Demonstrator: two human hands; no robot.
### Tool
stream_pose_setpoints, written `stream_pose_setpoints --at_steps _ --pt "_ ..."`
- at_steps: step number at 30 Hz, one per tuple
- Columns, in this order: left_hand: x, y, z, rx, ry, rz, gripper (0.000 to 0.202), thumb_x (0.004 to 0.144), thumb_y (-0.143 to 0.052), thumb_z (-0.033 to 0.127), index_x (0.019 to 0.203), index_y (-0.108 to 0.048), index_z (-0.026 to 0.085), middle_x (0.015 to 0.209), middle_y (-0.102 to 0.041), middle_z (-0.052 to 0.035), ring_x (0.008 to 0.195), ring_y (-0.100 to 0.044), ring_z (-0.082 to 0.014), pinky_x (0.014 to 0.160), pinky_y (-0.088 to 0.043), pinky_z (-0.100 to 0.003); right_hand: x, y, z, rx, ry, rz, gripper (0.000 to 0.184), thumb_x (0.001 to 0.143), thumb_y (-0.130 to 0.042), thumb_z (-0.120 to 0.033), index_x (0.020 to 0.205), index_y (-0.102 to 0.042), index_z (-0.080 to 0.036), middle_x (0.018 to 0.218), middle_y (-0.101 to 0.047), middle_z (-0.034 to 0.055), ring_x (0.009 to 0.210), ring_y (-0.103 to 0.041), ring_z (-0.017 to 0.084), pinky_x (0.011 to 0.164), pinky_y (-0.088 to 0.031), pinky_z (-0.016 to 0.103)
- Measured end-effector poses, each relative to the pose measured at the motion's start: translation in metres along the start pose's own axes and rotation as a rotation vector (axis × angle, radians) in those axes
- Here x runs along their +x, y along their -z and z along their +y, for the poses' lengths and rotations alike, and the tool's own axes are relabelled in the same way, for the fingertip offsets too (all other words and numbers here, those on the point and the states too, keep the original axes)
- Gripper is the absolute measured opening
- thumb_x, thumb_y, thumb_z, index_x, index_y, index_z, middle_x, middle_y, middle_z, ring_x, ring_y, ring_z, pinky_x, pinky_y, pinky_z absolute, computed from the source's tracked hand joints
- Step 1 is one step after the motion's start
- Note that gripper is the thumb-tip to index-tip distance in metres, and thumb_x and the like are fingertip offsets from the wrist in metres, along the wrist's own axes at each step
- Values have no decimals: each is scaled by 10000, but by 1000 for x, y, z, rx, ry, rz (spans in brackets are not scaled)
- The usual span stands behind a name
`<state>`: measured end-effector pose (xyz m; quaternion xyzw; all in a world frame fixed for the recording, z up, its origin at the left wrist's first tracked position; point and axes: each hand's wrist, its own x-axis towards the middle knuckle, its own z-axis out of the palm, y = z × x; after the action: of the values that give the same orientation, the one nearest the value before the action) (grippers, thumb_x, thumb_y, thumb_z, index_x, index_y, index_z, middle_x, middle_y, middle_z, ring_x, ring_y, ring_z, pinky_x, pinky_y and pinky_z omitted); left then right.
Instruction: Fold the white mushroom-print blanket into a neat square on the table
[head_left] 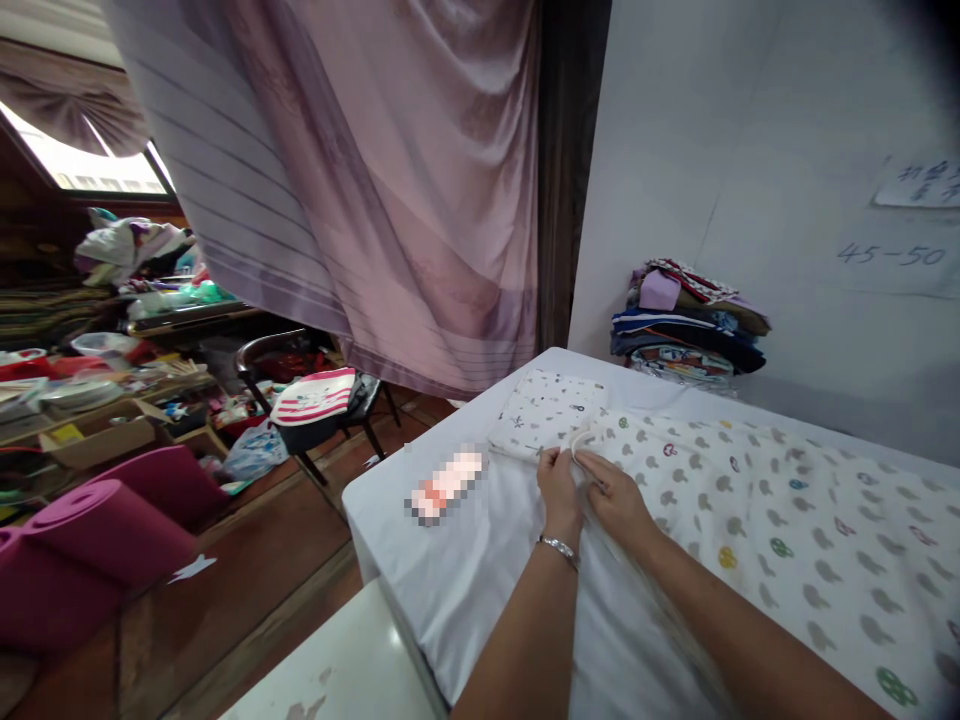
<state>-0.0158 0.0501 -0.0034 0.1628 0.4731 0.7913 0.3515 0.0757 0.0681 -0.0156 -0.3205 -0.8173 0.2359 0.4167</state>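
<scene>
A white cloth printed with grey and coloured mushroom shapes lies spread over the white-covered table. My left hand, with a silver bracelet on the wrist, pinches the cloth's near corner. My right hand sits right beside it with fingers closed on the same edge. Just beyond both hands lies a folded white cloth with small prints.
A pile of folded clothes stands against the wall at the table's far side. A blurred pink object lies on the table to the left. A mauve curtain hangs ahead. A chair, magenta rolls and cluttered shelves fill the left.
</scene>
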Motion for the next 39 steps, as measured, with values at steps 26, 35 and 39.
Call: stream_pose_setpoints --at_steps 26,35,39 --pt "-125 -9 -24 1042 -622 -1372 278 701 -625 173 971 -603 234 673 -638 -31 592 -580 -206 595 -374 -263 29 190 104 -181 -579 249 303 678 -453 -256 835 -682 -134 702 -680 72 575 -606 173 435 -427 249" --pt "-127 -10 -28 1140 -653 -1518 239 739 -594 256 968 -531 224 719 -622 -20 650 -575 -176 641 -382 -242 63 205 130 -378 -569 43 216 734 -517 -265 811 -695 -168 800 -706 65 721 -645 205 574 -481 276" --pt "-129 -8 -41 1049 -484 -1514 214 726 -599 242 933 -548 233 732 -615 -23 689 -569 -181 687 -393 -259 93 168 128 -472 -426 -151 161 746 -561 -238 824 -701 -224 919 -702 18 905 -620 201 812 -456 288"
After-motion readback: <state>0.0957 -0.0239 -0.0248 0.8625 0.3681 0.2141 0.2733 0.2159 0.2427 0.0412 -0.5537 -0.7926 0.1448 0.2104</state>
